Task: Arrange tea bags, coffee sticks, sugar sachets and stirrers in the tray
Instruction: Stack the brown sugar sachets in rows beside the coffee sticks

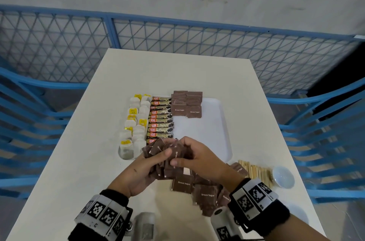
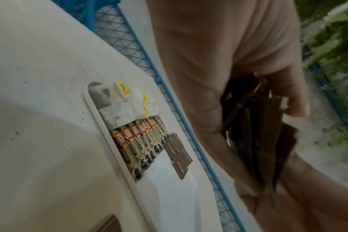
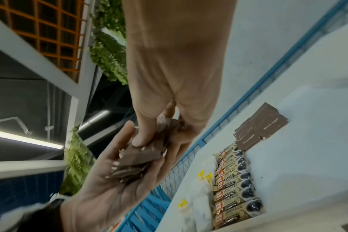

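Both hands hold one bundle of brown sugar sachets [image 1: 167, 158] above the white tray's near edge. My left hand [image 1: 147, 165] cups the bundle from below, thumb on top. My right hand [image 1: 189, 154] pinches it from above; its thumb [image 3: 144, 133] presses the top sachet [image 3: 138, 155]. The white tray [image 1: 215, 132] holds two columns of tea bags [image 1: 136, 124] at its left, a column of coffee sticks [image 1: 161, 118] beside them, and placed brown sugar sachets [image 1: 186, 104] at the far middle. In the left wrist view the bundle [image 2: 258, 133] sits in my palm.
Loose brown sugar sachets [image 1: 205, 191] lie on the white table [image 1: 79, 171] under my right wrist. Wooden stirrers [image 1: 255, 170] lie at the near right, next to a small clear cup [image 1: 283, 176]. Blue mesh fencing [image 1: 177, 39] surrounds the table.
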A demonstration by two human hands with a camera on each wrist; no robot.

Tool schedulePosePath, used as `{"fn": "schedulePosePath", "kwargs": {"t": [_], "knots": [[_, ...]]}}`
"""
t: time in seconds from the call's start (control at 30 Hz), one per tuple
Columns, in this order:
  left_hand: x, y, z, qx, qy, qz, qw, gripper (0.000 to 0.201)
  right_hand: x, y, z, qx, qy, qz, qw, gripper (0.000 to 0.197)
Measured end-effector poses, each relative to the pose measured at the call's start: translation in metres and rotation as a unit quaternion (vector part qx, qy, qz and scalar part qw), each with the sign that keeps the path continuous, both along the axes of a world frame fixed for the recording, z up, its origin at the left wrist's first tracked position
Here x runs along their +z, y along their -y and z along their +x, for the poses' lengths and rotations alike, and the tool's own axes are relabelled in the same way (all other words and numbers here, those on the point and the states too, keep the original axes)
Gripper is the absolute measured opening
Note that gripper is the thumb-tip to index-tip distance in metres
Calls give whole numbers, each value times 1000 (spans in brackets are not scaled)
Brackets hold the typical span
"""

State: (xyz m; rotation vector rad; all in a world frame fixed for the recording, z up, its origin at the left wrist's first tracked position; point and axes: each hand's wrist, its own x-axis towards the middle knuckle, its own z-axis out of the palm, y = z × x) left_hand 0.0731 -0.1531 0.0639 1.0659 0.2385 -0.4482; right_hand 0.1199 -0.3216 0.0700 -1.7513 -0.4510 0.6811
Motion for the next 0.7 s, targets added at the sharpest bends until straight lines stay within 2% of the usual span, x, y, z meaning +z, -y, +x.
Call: {"fn": "schedulePosePath", "kwargs": {"t": [0.03, 0.1, 0.2, 0.33, 0.53, 0.7], "knots": [[2, -1, 0, -1, -4, -7, 1000, 47, -1, -1, -1, -2, 39, -31, 999, 27], [4, -2, 0, -4, -8, -14, 1000, 50, -2, -2, -2, -18, 90, -68, 993, 37], [3, -2, -2, -3, -16, -14, 1000, 64, -3, 1, -2, -33, 45, -44, 997, 47], [1, 2, -1, 10, -13, -2, 1000, 67, -2, 10, 2, -9, -30, -33, 999, 33], [0, 14, 3, 71, -5, 26, 997, 47, 1, 25, 16, -14, -58, -22, 998, 19], [-2, 26, 5, 133, -21, 76, 988, 43, 5, 42, 29, -17, -145, 43, 988, 9]]}}
